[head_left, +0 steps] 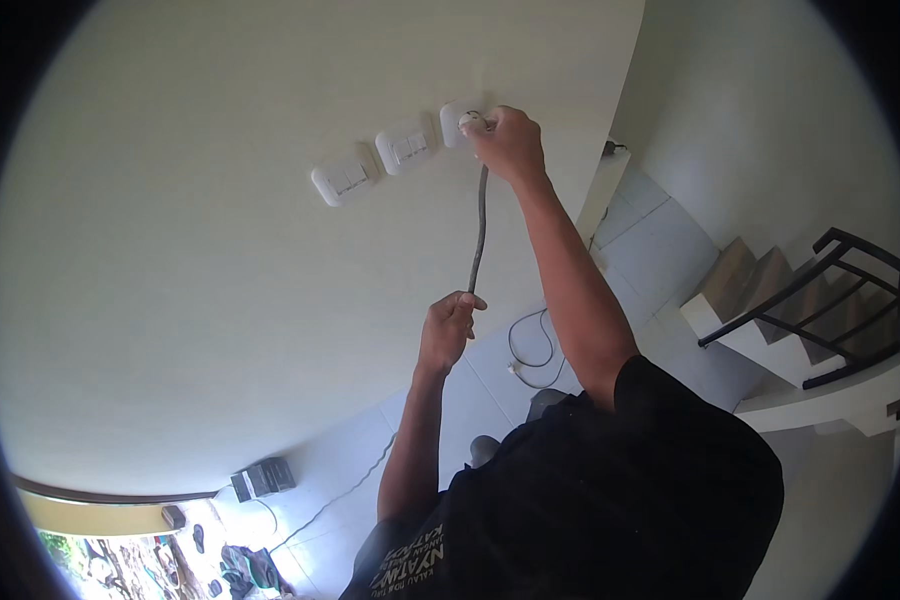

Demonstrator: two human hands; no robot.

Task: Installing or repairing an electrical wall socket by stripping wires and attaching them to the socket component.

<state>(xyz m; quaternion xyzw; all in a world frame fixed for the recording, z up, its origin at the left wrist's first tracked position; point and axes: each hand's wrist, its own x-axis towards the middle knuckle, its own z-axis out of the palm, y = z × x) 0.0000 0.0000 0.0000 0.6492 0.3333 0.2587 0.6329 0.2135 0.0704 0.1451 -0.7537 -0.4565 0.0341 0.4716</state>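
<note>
- Pinching a white plug (470, 121) between the thumb and fingers of the right hand (512, 140), with the right grip pressed together around it.
- Holding that plug in front of the rightmost wall plate (450, 124), toward the right edge of the pale wall (220, 270); impossible to tell whether fully seated, because of the covering fingers.
- Pinching a dark grey cable (482, 220) in the left hand (449, 328), lower down, with the left grip closed between thumb and curled fingers.
- Stretching between the two hands in a slight bend, close in front of the wall.
- Lined up on the same wall, rising toward its right edge: a left switch plate (344, 178), a middle switch plate (407, 147) and then the plate behind the plug, all white with rounded corners.
- Lying on the tiled floor (660, 240), near the wall's lower edge: a looped cord (550, 345) with a pale plug end (513, 369).
- Standing on the floor farther left along that edge: a dark box (262, 480), near a thin cord (342, 495).
- Rising beyond the wall's right edge: a staircase (735, 275) with a black railing (770, 287).
</note>
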